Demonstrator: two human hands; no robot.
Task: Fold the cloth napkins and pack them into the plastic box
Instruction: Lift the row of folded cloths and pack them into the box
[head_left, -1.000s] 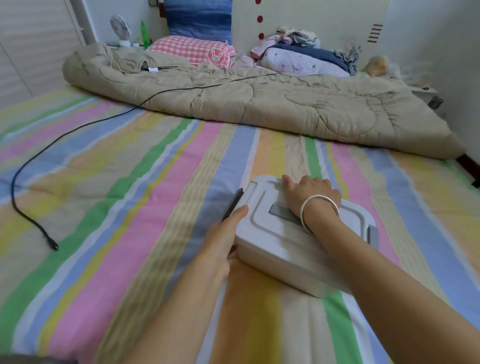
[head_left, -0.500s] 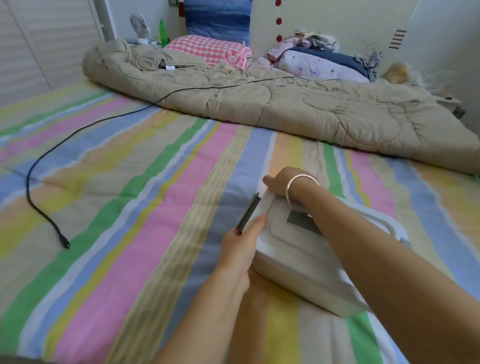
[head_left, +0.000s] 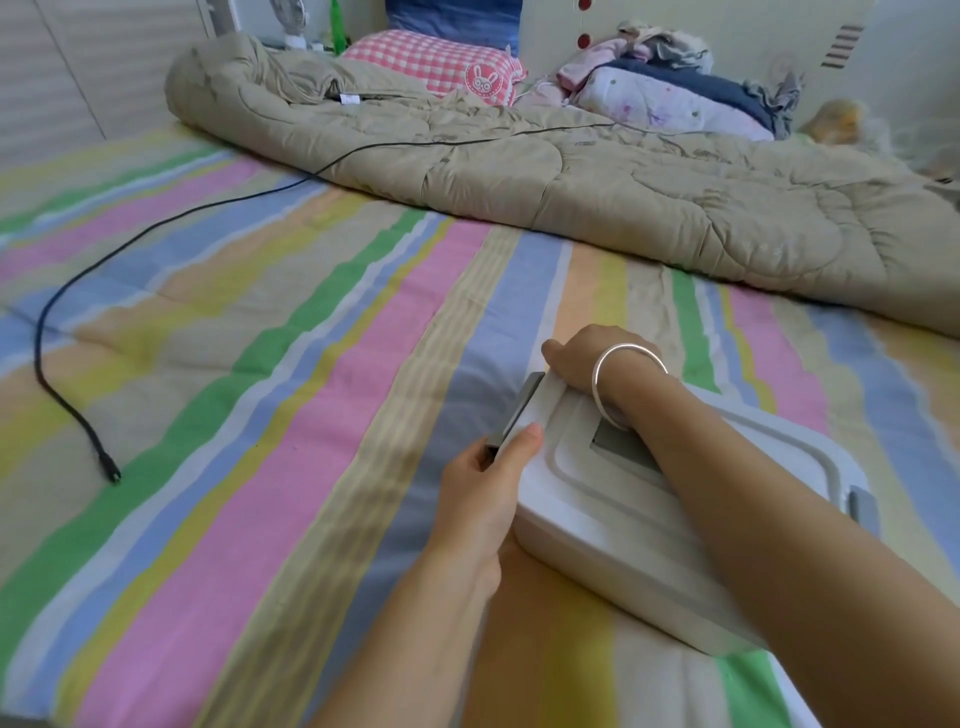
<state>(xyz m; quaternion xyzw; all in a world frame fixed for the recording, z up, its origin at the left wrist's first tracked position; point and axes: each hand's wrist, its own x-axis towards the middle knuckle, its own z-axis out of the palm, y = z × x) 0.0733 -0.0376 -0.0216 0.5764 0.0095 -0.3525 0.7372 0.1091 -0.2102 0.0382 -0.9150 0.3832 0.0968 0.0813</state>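
A white plastic box (head_left: 597, 499) with its lid on lies on the striped bedsheet at lower right. A grey latch (head_left: 514, 410) sticks up at its left end, and another grey latch (head_left: 862, 506) shows at the right end. My left hand (head_left: 485, 493) grips the box's left end, thumb on the lid edge beside the raised latch. My right hand (head_left: 587, 358), with a silver bangle on the wrist, curls over the far left corner of the lid, the forearm lying across the box. No napkins are visible.
A beige quilt (head_left: 571, 176) lies bunched across the far side of the bed, with pillows and folded clothes (head_left: 670, 93) behind it. A black cable (head_left: 83, 415) trails over the sheet at left. The striped sheet (head_left: 260, 415) stretches left of the box.
My right hand slid from the middle of the lid to its far left corner. The left hand stayed at the left end by the raised latch. The view shifted left.
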